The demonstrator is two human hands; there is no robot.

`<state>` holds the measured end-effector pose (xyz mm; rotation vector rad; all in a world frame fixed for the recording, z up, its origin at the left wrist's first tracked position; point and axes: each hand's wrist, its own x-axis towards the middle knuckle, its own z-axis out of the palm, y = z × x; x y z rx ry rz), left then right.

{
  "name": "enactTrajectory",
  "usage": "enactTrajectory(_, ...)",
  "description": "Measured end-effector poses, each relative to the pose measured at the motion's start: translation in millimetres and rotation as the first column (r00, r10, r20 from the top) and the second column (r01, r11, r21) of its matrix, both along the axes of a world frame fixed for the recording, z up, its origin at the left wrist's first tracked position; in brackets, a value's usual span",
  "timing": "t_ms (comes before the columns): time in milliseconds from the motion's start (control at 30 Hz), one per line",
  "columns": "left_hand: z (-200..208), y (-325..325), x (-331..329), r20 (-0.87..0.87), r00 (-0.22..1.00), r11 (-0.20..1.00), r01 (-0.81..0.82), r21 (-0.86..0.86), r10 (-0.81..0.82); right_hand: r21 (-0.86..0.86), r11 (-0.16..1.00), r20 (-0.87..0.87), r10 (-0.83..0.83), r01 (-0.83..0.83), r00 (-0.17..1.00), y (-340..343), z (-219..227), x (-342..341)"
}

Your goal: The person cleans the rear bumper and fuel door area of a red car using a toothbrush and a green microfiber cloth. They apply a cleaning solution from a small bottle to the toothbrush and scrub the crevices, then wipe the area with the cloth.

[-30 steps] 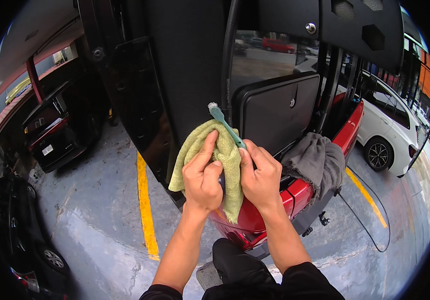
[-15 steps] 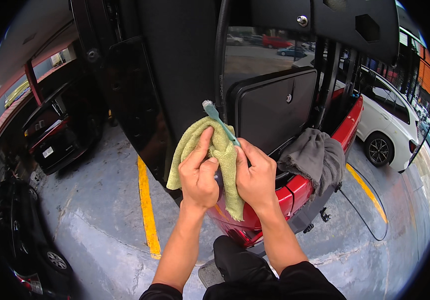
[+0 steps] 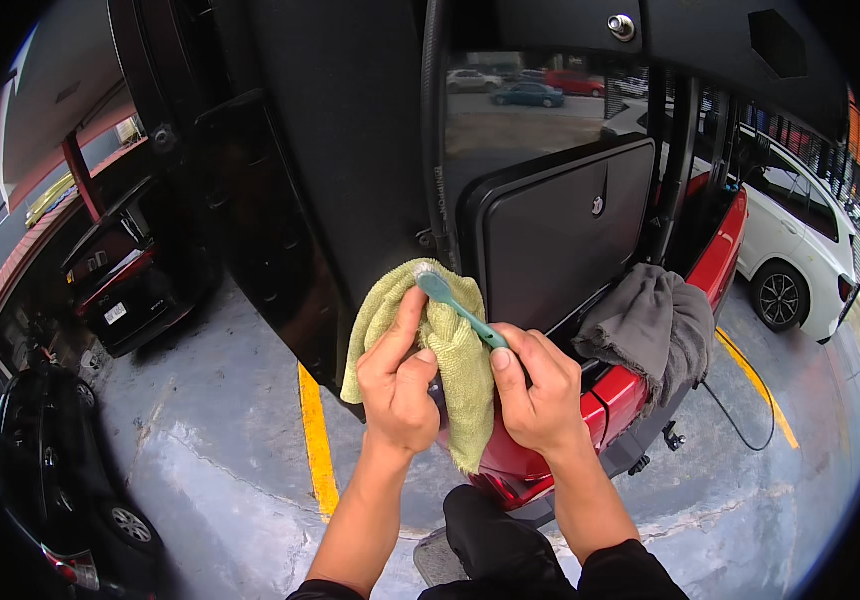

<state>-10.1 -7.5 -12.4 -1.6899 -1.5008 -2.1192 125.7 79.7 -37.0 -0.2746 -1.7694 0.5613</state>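
Toothbrush and green towel, held in two bare hands behind a red vehicle

Item 1: toothbrush, green, slanting up to the left; its head appears to rest against the towel, beside the left index fingertip.
Item 2: towel, yellow-green, bunched, its folds draped downward between the hands.
Left hand: mostly closed on the towel, index finger extended upward along the cloth, thumb bent.
Right hand: closed, thumb and index finger pinching the lower end of the brush handle, remaining fingers curled.
Vehicle rear: red, just below the towel and right hand.
Gray cloth: crumpled, lying over the red edge, to the right of the right hand.
Panel: dark gray, black-rimmed, with a small round latch, standing beyond the right hand.
White car: parked well apart, far right.
Black car: parked at lower left.
Floor: gray, worn, marked with a yellow line to the left of the left forearm.
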Motion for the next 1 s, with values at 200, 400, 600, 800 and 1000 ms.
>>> enactTrajectory(200,-0.8,-1.0,1.8,0.056,0.997,0.999,0.048,0.0,-0.048,-0.039,0.997,0.056,0.072,-0.07,0.996,4.7,-0.8,6.6)
enactTrajectory(400,1.8,-2.9,4.8,0.075,0.995,0.998,0.065,0.011,-0.065,-0.091,0.992,0.004,0.092,-0.091,0.996,13.4,17.1,-9.9)
enactTrajectory(600,0.4,-2.0,3.1,0.041,0.998,0.999,0.039,0.024,-0.04,-0.133,0.988,-0.035,0.069,-0.073,0.997,7.5,11.0,-15.6)
enactTrajectory(800,1.0,0.4,2.5,0.028,0.999,0.999,0.041,0.034,-0.042,-0.138,0.988,-0.052,0.056,-0.062,0.997,6.6,4.6,-16.0)
enactTrajectory(1000,1.5,-1.4,6.1,0.068,0.997,0.999,0.046,0.024,-0.048,-0.093,0.995,-0.041,0.04,-0.044,0.998,9.3,11.0,-19.0)
